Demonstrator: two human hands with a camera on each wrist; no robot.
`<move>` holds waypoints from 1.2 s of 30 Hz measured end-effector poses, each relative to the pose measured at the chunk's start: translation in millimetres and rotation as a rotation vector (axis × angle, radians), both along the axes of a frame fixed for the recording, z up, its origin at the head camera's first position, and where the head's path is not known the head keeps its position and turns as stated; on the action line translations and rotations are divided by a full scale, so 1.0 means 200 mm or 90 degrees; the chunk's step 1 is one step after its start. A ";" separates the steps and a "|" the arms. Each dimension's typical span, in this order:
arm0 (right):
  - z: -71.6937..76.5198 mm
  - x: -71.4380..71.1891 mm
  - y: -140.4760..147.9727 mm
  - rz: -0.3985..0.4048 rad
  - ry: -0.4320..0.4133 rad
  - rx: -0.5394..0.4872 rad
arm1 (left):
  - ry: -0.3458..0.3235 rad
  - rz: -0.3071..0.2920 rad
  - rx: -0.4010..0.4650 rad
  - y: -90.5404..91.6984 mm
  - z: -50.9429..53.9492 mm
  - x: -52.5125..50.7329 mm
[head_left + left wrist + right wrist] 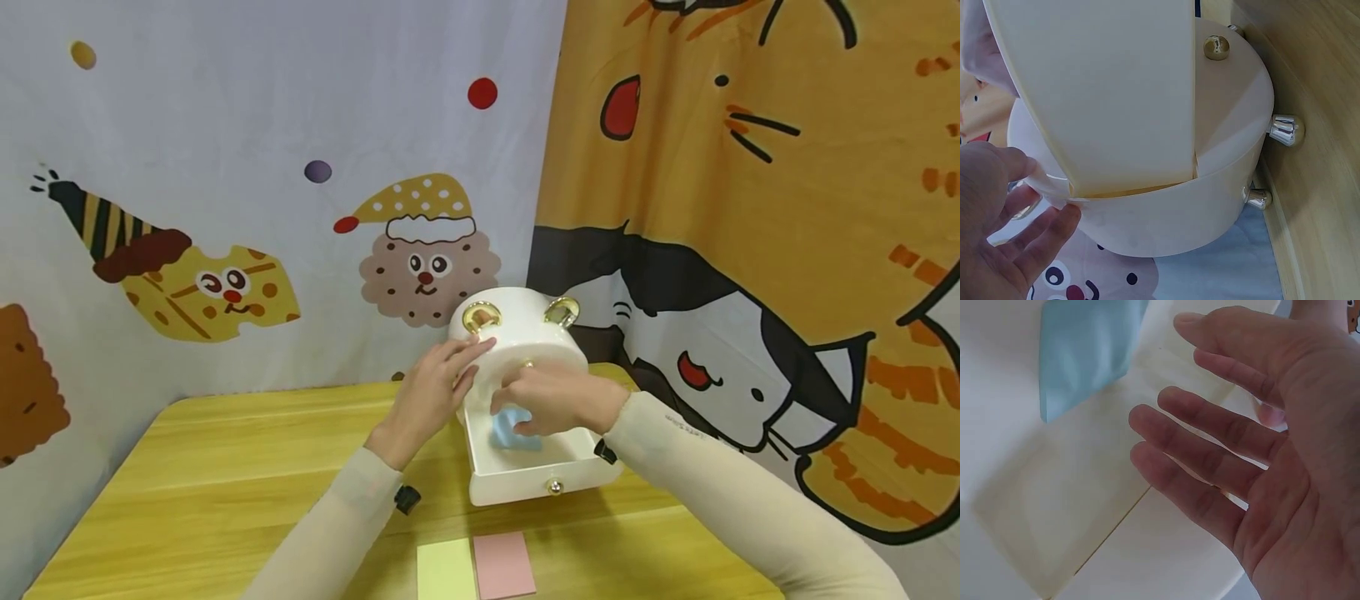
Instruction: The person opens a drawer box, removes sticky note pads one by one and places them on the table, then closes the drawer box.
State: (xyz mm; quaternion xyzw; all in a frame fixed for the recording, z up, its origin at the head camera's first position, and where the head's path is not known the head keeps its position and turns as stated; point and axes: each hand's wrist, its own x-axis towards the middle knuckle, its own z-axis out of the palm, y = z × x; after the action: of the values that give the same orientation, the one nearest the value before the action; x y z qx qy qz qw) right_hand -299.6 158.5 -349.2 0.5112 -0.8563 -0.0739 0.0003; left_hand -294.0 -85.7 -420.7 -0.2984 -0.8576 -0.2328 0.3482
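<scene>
A white rounded box with gold ear-shaped loops on top stands on the table, its drawer pulled out toward me. Inside the drawer lies a light blue pad, partly hidden by my right hand in the head view. My left hand rests on the box's upper left edge; the left wrist view shows the thumb and fingers spread against its shell. Over the drawer hovers my right hand, fingers loosely extended. In the right wrist view it holds nothing and is apart from the pad.
A yellow pad and a pink pad lie side by side at the table's front. The wood-grain table extends to the left. Cartoon-printed curtains stand behind and to the right. A gold knob juts from the drawer front.
</scene>
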 end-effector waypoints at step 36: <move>-0.10 -0.05 -0.10 0.003 -0.009 0.176 | -0.002 -0.005 0.014 0.01 0.00 0.00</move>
State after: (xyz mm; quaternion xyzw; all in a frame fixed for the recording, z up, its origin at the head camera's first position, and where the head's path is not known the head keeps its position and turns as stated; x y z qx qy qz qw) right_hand -309.4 139.0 -368.3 0.5087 -0.8369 -0.1873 -0.0760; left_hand -294.0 -84.5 -420.7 -0.2975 -0.8545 -0.2436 0.3492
